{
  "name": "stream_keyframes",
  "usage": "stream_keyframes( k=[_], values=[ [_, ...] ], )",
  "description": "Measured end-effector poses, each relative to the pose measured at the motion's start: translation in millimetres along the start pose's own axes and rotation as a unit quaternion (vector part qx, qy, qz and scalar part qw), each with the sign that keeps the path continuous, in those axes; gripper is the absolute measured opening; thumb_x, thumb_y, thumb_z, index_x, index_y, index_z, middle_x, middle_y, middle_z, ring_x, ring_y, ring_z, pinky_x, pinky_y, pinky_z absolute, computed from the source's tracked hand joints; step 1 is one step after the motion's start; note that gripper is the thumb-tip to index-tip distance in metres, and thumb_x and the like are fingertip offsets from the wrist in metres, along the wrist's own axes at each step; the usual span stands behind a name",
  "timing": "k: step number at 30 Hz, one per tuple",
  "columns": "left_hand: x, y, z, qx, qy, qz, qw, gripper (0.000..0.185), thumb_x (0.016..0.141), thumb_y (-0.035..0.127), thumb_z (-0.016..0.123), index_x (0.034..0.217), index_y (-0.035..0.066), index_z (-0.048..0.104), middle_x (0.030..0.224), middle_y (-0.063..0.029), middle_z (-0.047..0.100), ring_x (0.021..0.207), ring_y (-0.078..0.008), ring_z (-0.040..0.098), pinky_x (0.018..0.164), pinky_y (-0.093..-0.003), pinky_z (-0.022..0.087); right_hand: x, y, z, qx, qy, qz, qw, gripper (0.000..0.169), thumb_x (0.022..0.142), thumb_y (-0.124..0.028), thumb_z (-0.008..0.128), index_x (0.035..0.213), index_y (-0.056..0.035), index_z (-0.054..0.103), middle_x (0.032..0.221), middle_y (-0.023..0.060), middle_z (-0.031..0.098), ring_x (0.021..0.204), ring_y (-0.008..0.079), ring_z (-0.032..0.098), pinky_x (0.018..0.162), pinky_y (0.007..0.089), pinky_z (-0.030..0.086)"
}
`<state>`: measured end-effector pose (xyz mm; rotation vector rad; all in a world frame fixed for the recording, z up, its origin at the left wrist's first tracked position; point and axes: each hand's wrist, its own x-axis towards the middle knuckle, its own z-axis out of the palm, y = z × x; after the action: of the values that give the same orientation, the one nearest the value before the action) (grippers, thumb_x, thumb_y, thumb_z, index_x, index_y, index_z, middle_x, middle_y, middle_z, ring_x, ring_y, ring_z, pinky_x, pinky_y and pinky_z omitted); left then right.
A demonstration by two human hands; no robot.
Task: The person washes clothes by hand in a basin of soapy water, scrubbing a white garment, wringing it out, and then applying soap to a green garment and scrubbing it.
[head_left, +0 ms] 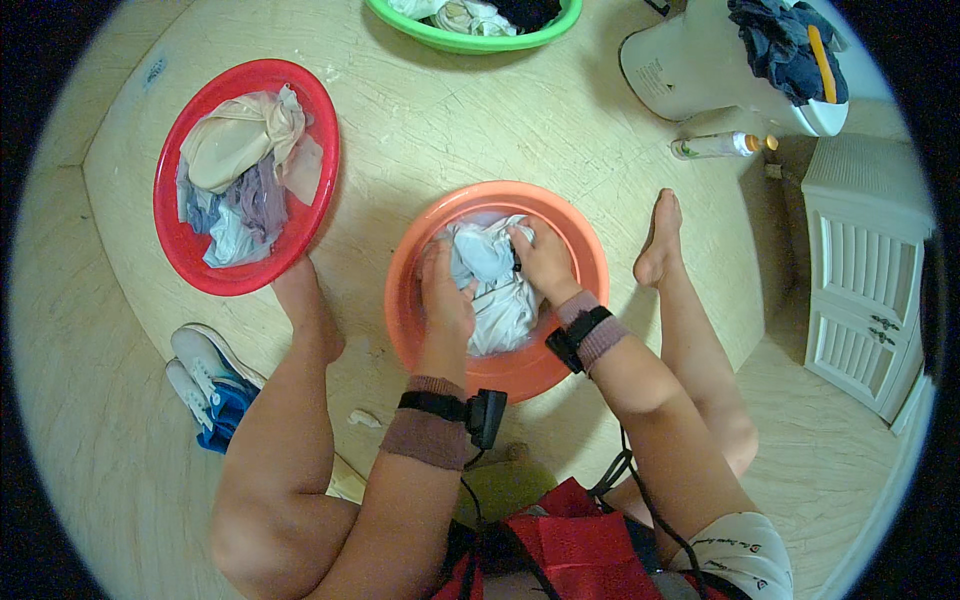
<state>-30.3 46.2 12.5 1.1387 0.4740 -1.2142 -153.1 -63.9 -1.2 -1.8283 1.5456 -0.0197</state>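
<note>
An orange plastic basin (592,300) stands on the floor between my legs, with wet white cloth (504,319) in water inside it. My right hand (544,259) grips the upper right part of the cloth, thumb on top. Along the left side of the cloth lies my left hand (448,292), its fingers pointing away from me and partly in the water; whether it grips any cloth is hidden. A small dark thing shows on the cloth beside my right fingers. Both wrists wear mauve bands with black strapped devices.
At the left is a red basin (330,165) of wet clothes, with sneakers (206,360) below it. A green basin (480,45) of laundry stands at the top. On the right are a pump bottle (716,145), dark clothes (784,52) on a white fixture and a louvred cabinet (862,262).
</note>
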Motion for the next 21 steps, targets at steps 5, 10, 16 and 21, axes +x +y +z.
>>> stream_keyframes(
  k=[5,10,16,21],
  values=[
    [21,-17,-34,-0.072,0.009,-0.064,0.995,0.054,0.093,0.040,0.054,0.141,0.019,0.039,0.147,0.0027,0.035,0.135,-0.0178,0.030,0.109,-0.0531,0.021,-32,37,23,-0.251,-0.122,-0.101,0.955,0.053,0.084,-0.017,0.055,0.135,-0.0121,0.040,0.083,0.0256,0.065,0.083,0.0395,0.066,0.072,0.0504,0.052],
    [18,-17,-31,-0.094,-0.031,-0.062,0.993,0.057,0.092,0.045,0.053,0.141,0.020,0.038,0.147,0.0016,0.036,0.135,-0.0187,0.032,0.111,-0.0507,0.018,3,4,15,-0.143,-0.086,-0.049,0.985,0.044,0.080,-0.014,0.057,0.123,-0.0090,0.049,0.090,0.0256,0.066,0.083,0.0404,0.066,0.072,0.0498,0.052],
    [11,7,-17,-0.157,-0.074,0.006,0.985,0.050,0.095,0.047,0.044,0.131,0.012,0.051,0.131,-0.0098,0.054,0.118,-0.0256,0.053,0.097,-0.0453,0.045,-76,-74,-18,0.070,-0.182,-0.337,0.921,0.026,0.078,-0.022,0.067,0.102,-0.0144,0.057,0.087,0.0216,0.064,0.083,0.0414,0.063,0.073,0.0498,0.049],
    [4,-2,-11,-0.135,-0.090,-0.089,0.983,0.045,0.096,0.041,0.043,0.125,0.009,0.056,0.123,-0.0105,0.060,0.111,-0.0254,0.059,0.094,-0.0449,0.048,-90,-100,-36,0.029,-0.218,-0.272,0.937,0.028,0.083,-0.030,0.067,0.104,-0.0141,0.057,0.082,0.0205,0.064,0.082,0.0412,0.063,0.070,0.0498,0.050]
  ],
)
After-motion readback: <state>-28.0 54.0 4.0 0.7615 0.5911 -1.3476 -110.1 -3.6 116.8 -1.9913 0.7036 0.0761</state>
